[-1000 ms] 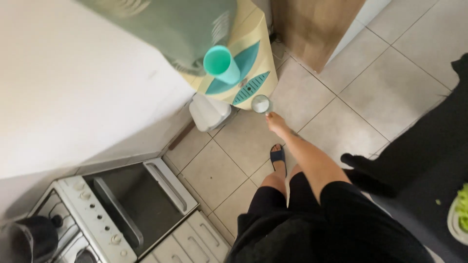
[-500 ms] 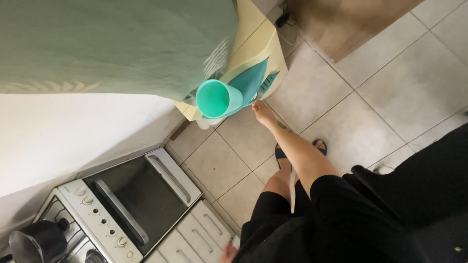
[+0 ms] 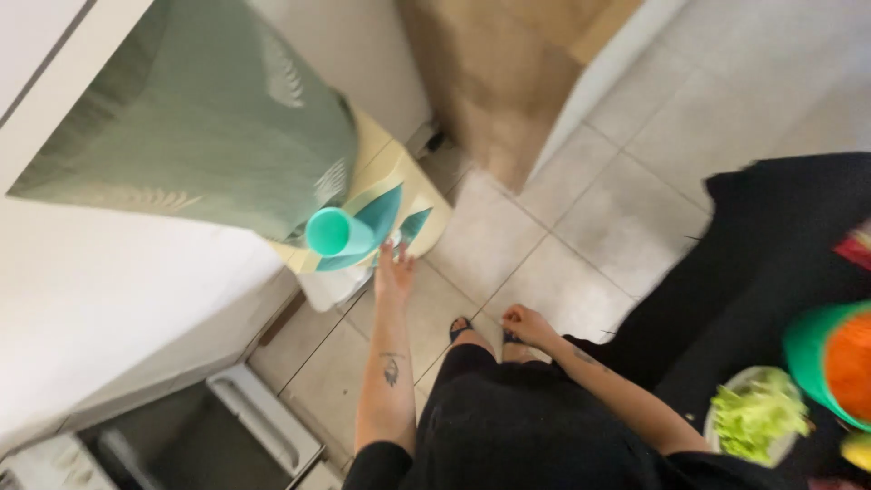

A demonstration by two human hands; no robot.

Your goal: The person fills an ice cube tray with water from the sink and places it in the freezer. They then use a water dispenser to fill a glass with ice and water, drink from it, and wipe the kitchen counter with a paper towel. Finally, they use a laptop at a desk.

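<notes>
My left hand is stretched out to the front of a cream water dispenser with teal leaf shapes; its fingertips touch the front just right of a teal cup that sticks out sideways. Blur hides whether the fingers hold anything. A green patterned cloth covers the dispenser's top. My right hand hangs over the tiled floor near my feet, fingers curled in and holding nothing that I can see.
A white counter and a stove with an oven door lie at lower left. On the black table at right stand a plate of lettuce and a green bowl of something orange. A brown panel stands behind.
The view has swung right and closer, and the black table with food has come into sight. My left hand stays at the dispenser front. My right hand has come into view.
</notes>
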